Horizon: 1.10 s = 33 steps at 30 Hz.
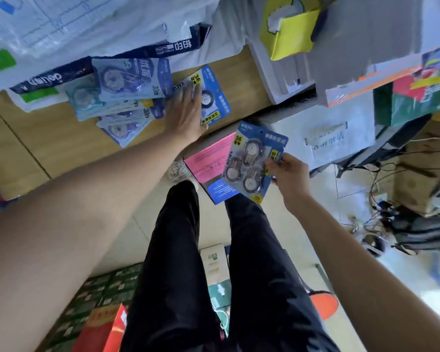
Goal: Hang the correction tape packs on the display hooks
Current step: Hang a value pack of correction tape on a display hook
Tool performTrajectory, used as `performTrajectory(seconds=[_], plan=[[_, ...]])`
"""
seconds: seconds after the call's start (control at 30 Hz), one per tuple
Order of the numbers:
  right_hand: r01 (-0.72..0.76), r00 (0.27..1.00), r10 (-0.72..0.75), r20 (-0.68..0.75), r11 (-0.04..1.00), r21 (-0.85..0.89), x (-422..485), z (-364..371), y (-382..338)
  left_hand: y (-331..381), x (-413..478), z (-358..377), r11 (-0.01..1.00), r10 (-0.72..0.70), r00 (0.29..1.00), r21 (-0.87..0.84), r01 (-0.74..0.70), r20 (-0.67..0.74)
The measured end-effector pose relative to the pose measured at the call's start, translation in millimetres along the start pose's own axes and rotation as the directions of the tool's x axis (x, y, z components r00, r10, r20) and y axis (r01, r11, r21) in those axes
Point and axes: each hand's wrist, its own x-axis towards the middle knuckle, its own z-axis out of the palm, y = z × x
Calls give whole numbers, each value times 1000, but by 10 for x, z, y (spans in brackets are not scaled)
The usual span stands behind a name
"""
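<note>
One three-roll correction tape pack (252, 161) is pinched at its edge by the curled fingers of the right hand (288, 174), held in the air just off the counter (48, 138) edge. Farther on, the left hand (186, 110) lies with straight fingers on a second blue pack (215, 95) on the counter — just beside a heap of pale-blue packs (122, 97).

Two dark-blue three-roll packs (252, 158); at least four pale-blue 30m packs (130, 80); one yellow tissue box (292, 34).

Blue packs (255, 158), pink sheet (208, 161), yellow box (290, 34), seemingly black trousers (178, 262).
</note>
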Motion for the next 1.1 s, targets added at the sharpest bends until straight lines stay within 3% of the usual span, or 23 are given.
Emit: performTrajectory(seconds=[0.17, 0.27, 0.4, 0.5, 0.57, 0.63, 0.77, 0.93, 1.03, 1.1], plan=[[-11, 999, 12, -52, 1000, 16, -15, -16, 78, 93, 22, 72, 988, -14, 996, 153, 28, -93], [-9, 999, 11, -52, 999, 33, -40, -25, 70, 74, -44, 7, 999, 13, 995, 32, -9, -97], [1, 992, 10, -123, 996, 88, -155, -82, -5, 85, -216, -213, 960, -19, 988, -279, -24, -151], [28, 988, -13, -153, 995, 93, -293, -159, -157, 151, -410, -427, 789, -153, 987, -608, 91, -51], [52, 988, -37, -150, 994, 95, -411, -219, -288, 244, -596, -610, 561, -231, 967, -797, 222, 107], [88, 987, -73, -144, 991, 102, -544, -282, -427, 342, -807, -795, 359, -249, 946, -887, 289, 207], [173, 983, -163, -79, 974, 148, -822, -413, -744, 506, -1264, -1111, 91, -250, 914, -932, 350, 319], [291, 947, -311, 79, 936, 199, -1161, -542, -1085, 596, -1853, -1404, 44, -343, 899, -951, 306, 273], [368, 905, -390, 172, 918, 146, -1334, -577, -1207, 662, -2235, -1568, -9, -440, 850, -948, 319, 290], [426, 873, -431, 228, 902, 72, -1444, -567, -1268, 670, -2477, -1620, -3, -544, 811, -966, 258, 218]])
